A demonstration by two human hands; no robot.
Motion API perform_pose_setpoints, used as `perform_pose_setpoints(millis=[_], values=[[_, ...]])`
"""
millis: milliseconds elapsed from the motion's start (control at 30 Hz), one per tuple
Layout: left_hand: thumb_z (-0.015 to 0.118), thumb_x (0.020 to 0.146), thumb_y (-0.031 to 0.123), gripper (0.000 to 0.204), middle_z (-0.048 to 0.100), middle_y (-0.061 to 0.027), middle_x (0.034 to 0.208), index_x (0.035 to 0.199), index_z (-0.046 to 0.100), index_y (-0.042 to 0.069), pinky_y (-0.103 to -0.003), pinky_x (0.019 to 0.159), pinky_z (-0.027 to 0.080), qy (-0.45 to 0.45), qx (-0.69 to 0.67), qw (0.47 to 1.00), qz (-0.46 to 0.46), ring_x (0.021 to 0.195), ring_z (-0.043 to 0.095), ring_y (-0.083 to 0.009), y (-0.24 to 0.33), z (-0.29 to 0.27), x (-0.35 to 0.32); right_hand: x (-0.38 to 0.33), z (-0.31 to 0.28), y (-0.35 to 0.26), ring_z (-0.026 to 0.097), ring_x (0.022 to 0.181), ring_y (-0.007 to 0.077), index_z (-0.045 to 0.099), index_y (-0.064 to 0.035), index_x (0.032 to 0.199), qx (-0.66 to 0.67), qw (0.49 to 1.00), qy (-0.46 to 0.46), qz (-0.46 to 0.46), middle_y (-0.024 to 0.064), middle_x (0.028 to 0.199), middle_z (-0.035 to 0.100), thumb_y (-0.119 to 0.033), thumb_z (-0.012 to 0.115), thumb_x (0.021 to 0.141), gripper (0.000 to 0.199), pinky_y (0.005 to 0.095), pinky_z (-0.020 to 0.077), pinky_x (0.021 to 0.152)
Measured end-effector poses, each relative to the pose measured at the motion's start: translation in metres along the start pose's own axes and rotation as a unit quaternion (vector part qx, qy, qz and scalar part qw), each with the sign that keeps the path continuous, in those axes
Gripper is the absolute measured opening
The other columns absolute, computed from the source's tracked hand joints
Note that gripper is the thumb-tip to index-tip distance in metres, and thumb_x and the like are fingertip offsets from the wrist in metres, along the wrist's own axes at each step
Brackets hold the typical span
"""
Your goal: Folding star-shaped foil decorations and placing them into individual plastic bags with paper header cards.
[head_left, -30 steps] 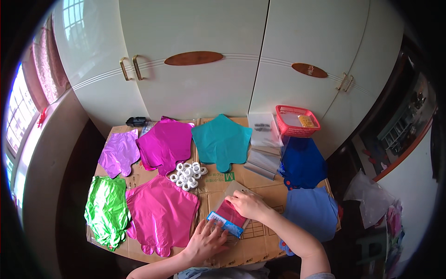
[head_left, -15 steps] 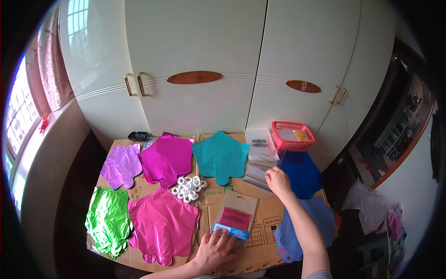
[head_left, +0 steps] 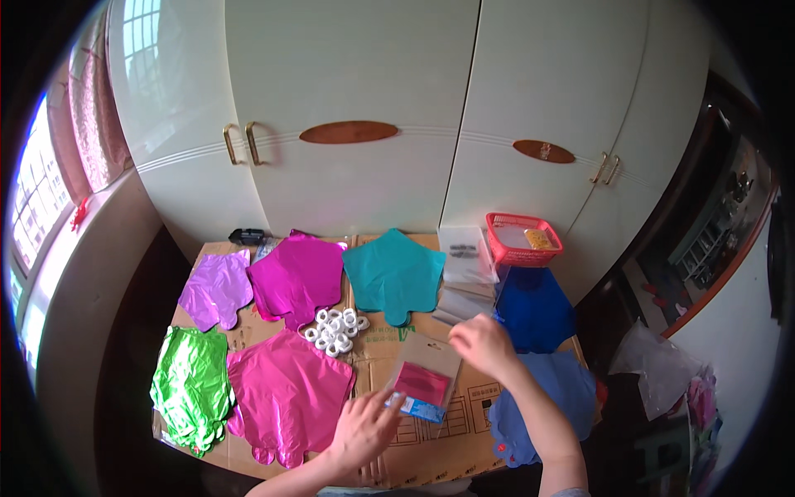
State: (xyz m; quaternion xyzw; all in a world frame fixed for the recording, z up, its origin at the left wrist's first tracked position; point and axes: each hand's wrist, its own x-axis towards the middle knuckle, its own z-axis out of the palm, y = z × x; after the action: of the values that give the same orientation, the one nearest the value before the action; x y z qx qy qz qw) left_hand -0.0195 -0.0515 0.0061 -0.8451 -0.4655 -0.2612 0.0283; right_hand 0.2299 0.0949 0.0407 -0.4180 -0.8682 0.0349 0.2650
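While the left hand (head_left: 367, 424) is held low over the table (head_left: 370, 364) with its fingers loosely spread, its fingertips are placed at the lower left end of a flat clear package (head_left: 426, 374); whether any pressure is applied cannot be told. The package is laid on the cardboard-covered table between the two hands, slightly tilted, and a tan card, a pink folded piece (head_left: 422, 383) and a blue label strip (head_left: 421, 409) are seen through it or on it. The right hand (head_left: 487, 344) is raised beside the package's upper right edge, its fingers curled narrowly together (whether anything thin is pinched there cannot be made out).

Just beyond the right hand, clear sleeves (head_left: 462, 303) are stacked, partly hidden by it, and a translucent packet with dark marks (head_left: 469, 253) is set behind them, beside a red basket (head_left: 522, 253) in which a yellow packet (head_left: 538, 238) is held. To the right, a dark blue sheet (head_left: 537, 308) is placed behind a light blue sheet (head_left: 571, 388), which is partly covered by the right forearm. Near the table's middle, white rings (head_left: 334, 333) are heaped, and around them teal (head_left: 393, 277), magenta (head_left: 298, 275) and pink (head_left: 291, 393) sheets are spread. At the far left, lilac (head_left: 217, 288) and shiny green (head_left: 192, 385) sheets are laid.
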Motion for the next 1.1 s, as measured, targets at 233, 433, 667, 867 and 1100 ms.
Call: perform_pose_setpoints(millis=[233,433,667,867,1100], values=[[0.068,0.077,0.012,0.029,0.055,0.0019,0.068,0.106,0.065,0.008,-0.029,0.055,0.044,-0.005,0.028,1.0,0.013,0.062,0.055,-0.0134,-0.011,-0.028,0.0,-0.028,0.013,-0.09,0.06,0.085,0.0191,0.067,-0.0106,0.089,0.128,0.983,-0.025,-0.133,-0.0006,0.085,0.064,-0.016,0.074,0.075,0.017,0.0337,0.0462,0.076],[0.065,0.079,0.014,0.04,0.045,0.0039,0.056,0.118,0.06,0.009,-0.028,0.045,0.042,-0.048,0.006,0.996,-0.069,0.05,0.052,-0.0115,-0.016,-0.032,-0.042,-0.071,0.045,-0.092,0.06,0.093,0.0235,0.064,-0.006,0.099,0.075,0.997,-0.009,-0.028,0.0054,0.1,0.063,-0.019,0.078,0.071,0.034,0.0352,0.0493,0.085],[0.062,0.075,0.013,0.058,0.047,0.0042,0.057,0.133,0.052,0.012,-0.027,0.044,0.043,-0.158,-0.01,0.987,0.001,0.049,0.051,-0.0112,-0.007,-0.035,-0.069,-0.082,0.067,-0.088,0.062,0.091,0.0209,0.064,-0.0043,0.092,0.03,0.998,0.026,-0.039,0.006,0.096,0.065,-0.01,0.071,0.073,0.021,0.0317,0.053,0.081],[0.061,0.074,0.015,0.06,0.049,0.0037,0.058,0.133,0.051,0.01,-0.027,0.044,0.043,-0.14,-0.004,0.99,0.013,0.048,0.052,-0.0122,-0.009,-0.014,-0.07,-0.086,0.068,-0.09,0.062,0.095,0.0201,0.063,-0.0049,0.092,-0.006,0.999,0.011,-0.043,0.0065,0.101,0.063,-0.01,0.068,0.074,0.02,0.03,0.0537,0.08],[0.06,0.077,0.013,0.035,0.051,0.0007,0.056,0.112,0.055,0.006,-0.032,0.042,0.043,-0.148,0.0,0.989,0.007,0.047,0.056,-0.0176,-0.011,0.001,-0.05,-0.086,0.074,-0.084,0.045,0.124,0.0401,0.06,-0.0063,0.095,0.037,0.999,-0.011,-0.031,0.0196,0.13,0.047,-0.015,0.072,0.074,0.025,0.0534,0.0375,0.102]])
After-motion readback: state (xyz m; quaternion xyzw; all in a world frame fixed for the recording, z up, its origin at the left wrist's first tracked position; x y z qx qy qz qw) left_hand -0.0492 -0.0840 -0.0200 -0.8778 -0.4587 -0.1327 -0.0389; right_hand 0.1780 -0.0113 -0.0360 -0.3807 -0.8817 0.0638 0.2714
